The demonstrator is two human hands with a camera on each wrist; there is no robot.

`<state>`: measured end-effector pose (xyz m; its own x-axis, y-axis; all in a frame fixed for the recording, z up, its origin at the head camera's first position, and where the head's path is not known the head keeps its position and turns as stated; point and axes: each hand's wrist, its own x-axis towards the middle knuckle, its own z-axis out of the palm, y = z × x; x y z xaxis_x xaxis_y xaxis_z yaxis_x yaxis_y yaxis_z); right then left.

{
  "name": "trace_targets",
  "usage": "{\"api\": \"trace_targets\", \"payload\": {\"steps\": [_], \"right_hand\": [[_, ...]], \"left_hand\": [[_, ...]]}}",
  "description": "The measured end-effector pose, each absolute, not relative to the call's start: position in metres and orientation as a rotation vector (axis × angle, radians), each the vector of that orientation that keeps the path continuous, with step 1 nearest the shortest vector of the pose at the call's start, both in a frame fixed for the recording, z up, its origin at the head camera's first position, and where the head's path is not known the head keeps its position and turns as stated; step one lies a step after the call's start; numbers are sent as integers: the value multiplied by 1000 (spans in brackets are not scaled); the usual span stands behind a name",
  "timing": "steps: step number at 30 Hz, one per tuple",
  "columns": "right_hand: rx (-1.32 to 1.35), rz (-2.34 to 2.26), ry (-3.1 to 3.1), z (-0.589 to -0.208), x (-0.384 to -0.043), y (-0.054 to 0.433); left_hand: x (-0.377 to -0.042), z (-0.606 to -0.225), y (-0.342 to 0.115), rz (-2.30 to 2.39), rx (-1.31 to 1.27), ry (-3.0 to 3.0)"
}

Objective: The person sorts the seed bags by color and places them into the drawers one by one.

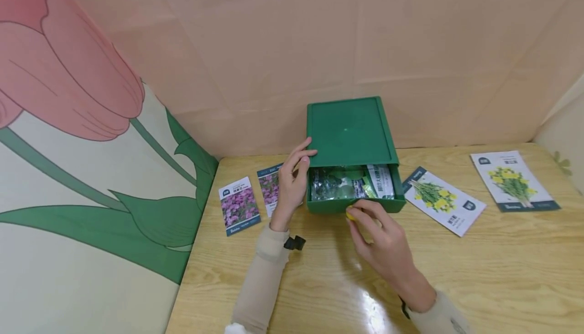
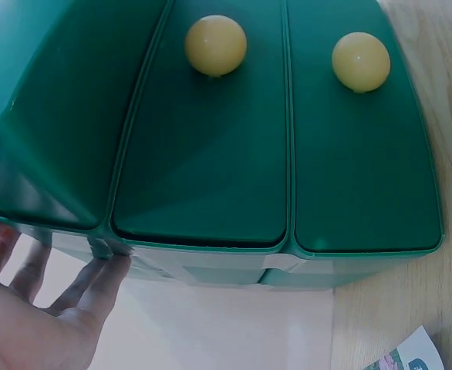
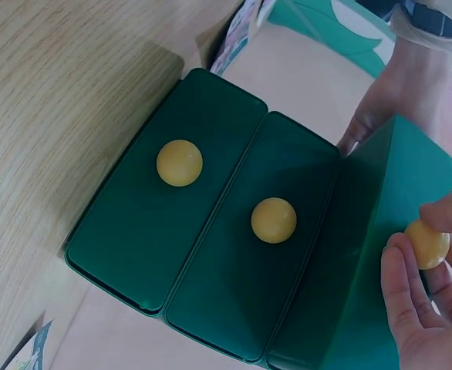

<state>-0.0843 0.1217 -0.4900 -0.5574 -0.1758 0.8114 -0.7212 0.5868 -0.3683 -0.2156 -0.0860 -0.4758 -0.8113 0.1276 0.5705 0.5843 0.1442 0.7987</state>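
A small green drawer cabinet [image 1: 349, 128] stands against the back wall, its top drawer [image 1: 326, 206] pulled partway out. Printed packets [image 1: 380, 181] and clear plastic packaging lie inside that drawer. My right hand [image 1: 385, 240] pinches the drawer's round yellow knob [image 3: 428, 245] between thumb and fingers. On the cabinet's left side, my left hand [image 1: 293, 179] rests with fingers extended against the side and top edge. Two lower drawers, each with a yellow knob [image 2: 215, 46], are closed in both wrist views.
Left of the cabinet lie two purple-flower seed packets [image 1: 239, 206], one partly behind my left hand. Two yellow-flower packets [image 1: 444, 201] lie to its right on the wooden table [image 1: 328, 293]. A peach cloth [image 1: 274, 60] hangs behind; a tulip-print wall covering [image 1: 91, 172] borders the left.
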Motion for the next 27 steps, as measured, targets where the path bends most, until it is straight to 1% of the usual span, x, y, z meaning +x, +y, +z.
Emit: {"api": "trace_targets", "payload": {"steps": [27], "right_hand": [[707, 965, -2039, -490, -102, 123]], "left_hand": [[-215, -477, -86, -1705, -694, -2065]]}}
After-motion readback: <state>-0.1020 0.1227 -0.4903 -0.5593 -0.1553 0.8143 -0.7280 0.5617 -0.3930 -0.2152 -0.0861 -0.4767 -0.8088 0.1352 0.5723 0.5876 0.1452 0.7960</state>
